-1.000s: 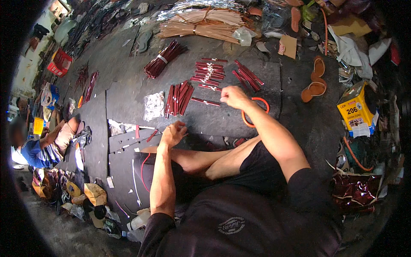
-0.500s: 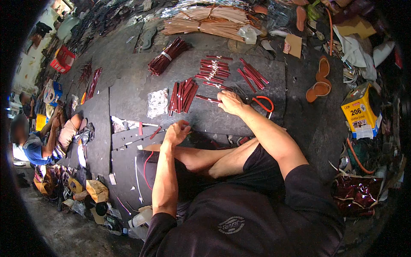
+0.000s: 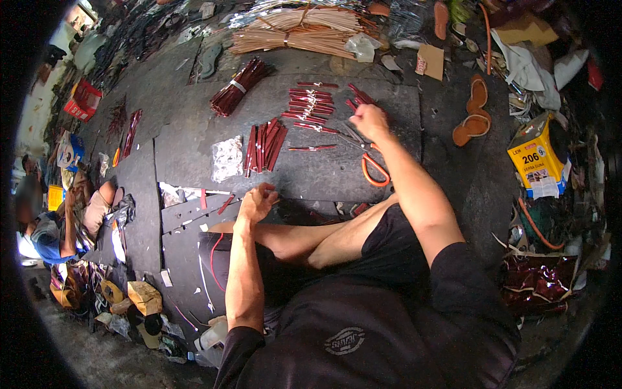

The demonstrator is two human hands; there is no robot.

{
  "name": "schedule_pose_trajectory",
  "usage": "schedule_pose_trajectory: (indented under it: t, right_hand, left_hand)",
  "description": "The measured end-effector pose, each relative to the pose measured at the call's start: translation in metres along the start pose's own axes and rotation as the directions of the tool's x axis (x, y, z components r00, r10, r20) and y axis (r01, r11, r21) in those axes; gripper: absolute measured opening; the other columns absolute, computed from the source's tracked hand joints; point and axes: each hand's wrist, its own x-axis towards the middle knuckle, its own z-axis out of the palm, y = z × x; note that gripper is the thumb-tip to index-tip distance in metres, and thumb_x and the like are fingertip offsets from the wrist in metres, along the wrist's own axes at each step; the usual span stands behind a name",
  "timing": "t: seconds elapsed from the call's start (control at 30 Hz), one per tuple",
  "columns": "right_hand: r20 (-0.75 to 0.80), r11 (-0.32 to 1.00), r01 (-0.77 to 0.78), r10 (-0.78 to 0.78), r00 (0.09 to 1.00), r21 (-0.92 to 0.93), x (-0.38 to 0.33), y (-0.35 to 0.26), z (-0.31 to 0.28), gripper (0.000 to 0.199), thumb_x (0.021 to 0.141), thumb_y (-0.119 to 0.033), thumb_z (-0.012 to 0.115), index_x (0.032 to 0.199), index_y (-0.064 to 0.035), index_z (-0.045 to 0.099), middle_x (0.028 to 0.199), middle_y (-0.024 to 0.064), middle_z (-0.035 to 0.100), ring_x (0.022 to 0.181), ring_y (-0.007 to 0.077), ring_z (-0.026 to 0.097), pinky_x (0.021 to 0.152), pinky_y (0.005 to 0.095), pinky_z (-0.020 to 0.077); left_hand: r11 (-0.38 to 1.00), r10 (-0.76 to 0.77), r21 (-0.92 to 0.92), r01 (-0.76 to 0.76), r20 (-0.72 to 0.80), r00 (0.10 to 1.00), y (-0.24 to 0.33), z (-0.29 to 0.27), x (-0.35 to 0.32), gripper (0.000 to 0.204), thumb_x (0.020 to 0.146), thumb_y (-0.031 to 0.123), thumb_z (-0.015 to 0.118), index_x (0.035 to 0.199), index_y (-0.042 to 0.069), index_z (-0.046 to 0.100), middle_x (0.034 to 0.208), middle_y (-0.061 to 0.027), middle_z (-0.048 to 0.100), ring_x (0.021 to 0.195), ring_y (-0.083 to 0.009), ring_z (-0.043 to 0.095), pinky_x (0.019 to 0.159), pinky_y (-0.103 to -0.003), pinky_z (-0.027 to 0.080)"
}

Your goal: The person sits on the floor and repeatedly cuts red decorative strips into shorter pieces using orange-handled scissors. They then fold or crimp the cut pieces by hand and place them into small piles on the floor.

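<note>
My right hand (image 3: 369, 121) is at the small pile of dark red strips (image 3: 360, 96), its fingers curled and partly hidden. My left hand (image 3: 259, 201) hovers above my crossed legs, fingers bent together; what they hold, if anything, is too small to make out. Between the hands lies a single red strip with a shiny metal piece (image 3: 312, 148). Beyond it is a row of red strips with silvery pieces (image 3: 311, 102). A fan of plain red strips (image 3: 265, 148) lies left of these, beside a clear bag of small shiny pieces (image 3: 227, 159). Scissors with orange handles (image 3: 376, 172) rest below my right wrist.
A tied bundle of dark red strips (image 3: 237, 87) lies farther back, before large tan bundles (image 3: 295, 40). Brown sandal soles (image 3: 475, 117) and a yellow tin (image 3: 538, 159) are at the right. Another person (image 3: 58, 227) sits at the far left.
My right hand has let go of the strip with the metal piece, leaving it on the mat, and moved up and right to the small pile. The view has shifted slightly.
</note>
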Motion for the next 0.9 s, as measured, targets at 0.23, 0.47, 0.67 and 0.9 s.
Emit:
schedule_pose_trajectory:
  t: [0.23,0.47,0.67,0.9]
  right_hand:
    - [-0.028,0.980,-0.111,0.118,0.993,0.166,0.004,0.043,-0.020,0.023,0.080,-0.027,0.074,0.091,-0.0062,0.070,0.096,0.0180,0.070,0.095,0.0339,0.066,0.084,0.0423,0.0503]
    - [-0.201,0.957,0.249,-0.216,0.955,0.152,0.040,0.009,0.003,0.010,0.081,-0.016,0.071,0.083,-0.0065,0.067,0.087,0.0145,0.067,0.089,0.0337,0.064,0.079,0.0441,0.0493]
    - [-0.186,0.934,0.340,-0.317,0.930,0.112,0.085,-0.016,0.039,0.012,0.083,-0.017,0.068,0.089,-0.0069,0.070,0.090,0.0149,0.066,0.091,0.0353,0.064,0.082,0.0449,0.0495]
    - [-0.225,0.923,0.381,-0.361,0.905,0.053,0.120,-0.026,0.082,0.010,0.081,-0.017,0.069,0.084,-0.0069,0.068,0.083,0.0136,0.061,0.086,0.0343,0.062,0.077,0.0449,0.0485]
  left_hand:
    - [1.000,0.003,0.013,-0.003,0.002,1.000,-0.013,0.004,0.005,0.032,0.092,0.025,0.064,0.116,0.004,0.063,0.101,-0.0174,0.071,0.094,-0.0251,0.068,0.080,-0.039,0.053]
    - [0.987,0.086,0.141,-0.077,-0.055,0.995,0.012,-0.005,-0.002,0.032,0.090,0.026,0.065,0.114,0.004,0.063,0.096,-0.0210,0.070,0.092,-0.0339,0.069,0.080,-0.043,0.053]
    - [0.999,-0.024,0.023,0.024,-0.004,1.000,0.013,-0.009,0.004,0.034,0.089,0.027,0.065,0.114,0.003,0.063,0.095,-0.0208,0.070,0.093,-0.0351,0.069,0.082,-0.043,0.053]
    - [0.999,-0.049,-0.008,0.049,0.032,0.998,0.022,-0.012,0.007,0.032,0.089,0.024,0.064,0.113,0.003,0.063,0.095,-0.0195,0.071,0.095,-0.0335,0.069,0.083,-0.041,0.052]
